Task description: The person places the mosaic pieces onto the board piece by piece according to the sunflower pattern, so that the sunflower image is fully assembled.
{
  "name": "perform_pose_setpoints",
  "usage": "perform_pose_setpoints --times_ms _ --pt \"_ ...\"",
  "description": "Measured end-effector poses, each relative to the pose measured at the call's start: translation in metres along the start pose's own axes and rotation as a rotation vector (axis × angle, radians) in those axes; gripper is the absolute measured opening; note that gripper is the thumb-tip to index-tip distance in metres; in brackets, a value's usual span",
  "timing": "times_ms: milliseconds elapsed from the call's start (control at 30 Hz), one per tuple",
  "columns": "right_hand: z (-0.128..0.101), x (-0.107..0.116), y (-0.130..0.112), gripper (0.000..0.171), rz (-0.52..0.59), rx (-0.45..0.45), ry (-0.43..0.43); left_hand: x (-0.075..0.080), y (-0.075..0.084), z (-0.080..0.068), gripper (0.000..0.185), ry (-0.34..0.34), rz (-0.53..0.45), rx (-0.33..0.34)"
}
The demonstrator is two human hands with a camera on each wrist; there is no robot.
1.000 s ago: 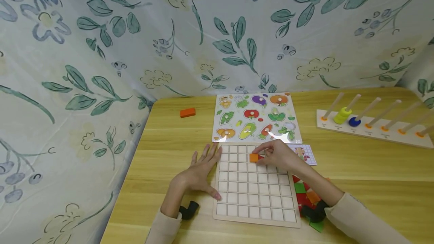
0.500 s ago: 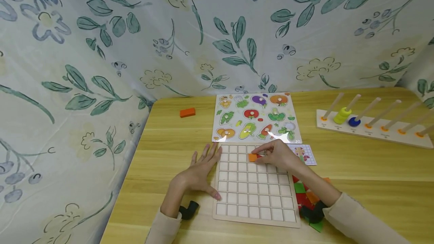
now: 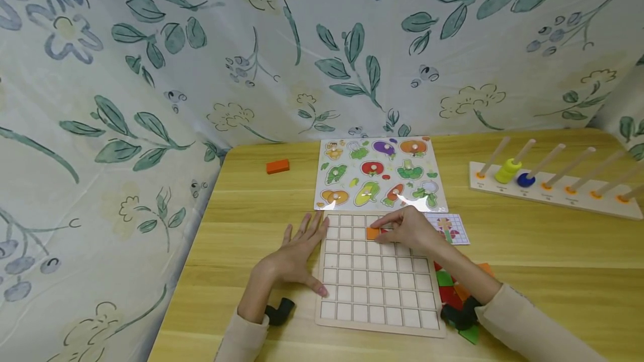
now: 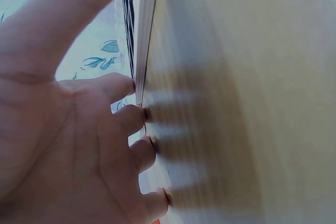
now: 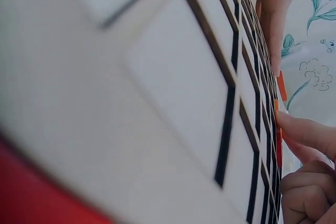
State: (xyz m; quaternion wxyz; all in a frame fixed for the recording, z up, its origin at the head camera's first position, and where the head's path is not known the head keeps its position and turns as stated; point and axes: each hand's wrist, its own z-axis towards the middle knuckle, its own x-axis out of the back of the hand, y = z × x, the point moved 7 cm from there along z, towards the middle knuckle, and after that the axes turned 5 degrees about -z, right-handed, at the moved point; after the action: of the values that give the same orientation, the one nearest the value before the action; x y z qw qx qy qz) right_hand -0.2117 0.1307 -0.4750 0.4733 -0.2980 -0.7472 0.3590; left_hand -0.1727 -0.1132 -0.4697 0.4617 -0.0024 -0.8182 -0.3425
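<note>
A wooden grid board (image 3: 360, 279) with square cells lies in front of me. My left hand (image 3: 296, 260) is spread flat along its left side, with the thumb over the edge; in the left wrist view the fingertips (image 4: 137, 113) meet the tabletop beside the board's side. Near the board's top row, my right hand (image 3: 413, 231) pinches an orange square tile (image 3: 372, 233) between thumb and finger. A red piece (image 3: 384, 231) shows just right of it, partly hidden by the hand. In the right wrist view the orange tile (image 5: 276, 105) sits low at the grid's surface.
Behind the grid lies a vegetable puzzle board (image 3: 352, 177). A pattern card (image 3: 455, 229) lies to the right, above a pile of red, green and orange tiles (image 3: 445, 279). A peg stand (image 3: 558, 197) stands at far right, an orange block (image 3: 278, 166) at back left.
My right hand has slid slightly left with the orange tile, which now lines up with a cell of the grid. The left hand stays in place.
</note>
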Motion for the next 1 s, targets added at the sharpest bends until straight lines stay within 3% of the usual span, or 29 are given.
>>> perform_pose_setpoints --times_ms 200,333,667,1000 --pt "-0.01 0.008 0.003 0.034 0.017 0.021 -0.018 -0.003 0.001 0.002 0.148 -0.005 0.001 -0.006" --pt "-0.03 0.029 0.009 0.039 -0.022 -0.001 -0.012 -0.005 0.002 0.003 0.148 -0.009 -0.002 -0.008" --pt "-0.087 0.082 0.061 0.045 -0.149 -0.097 0.037 -0.003 0.0 0.002 0.15 -0.005 -0.012 0.001" --pt "-0.11 0.077 0.09 0.036 -0.079 -0.088 -0.019 -0.001 0.0 0.001 0.148 -0.006 -0.009 -0.009"
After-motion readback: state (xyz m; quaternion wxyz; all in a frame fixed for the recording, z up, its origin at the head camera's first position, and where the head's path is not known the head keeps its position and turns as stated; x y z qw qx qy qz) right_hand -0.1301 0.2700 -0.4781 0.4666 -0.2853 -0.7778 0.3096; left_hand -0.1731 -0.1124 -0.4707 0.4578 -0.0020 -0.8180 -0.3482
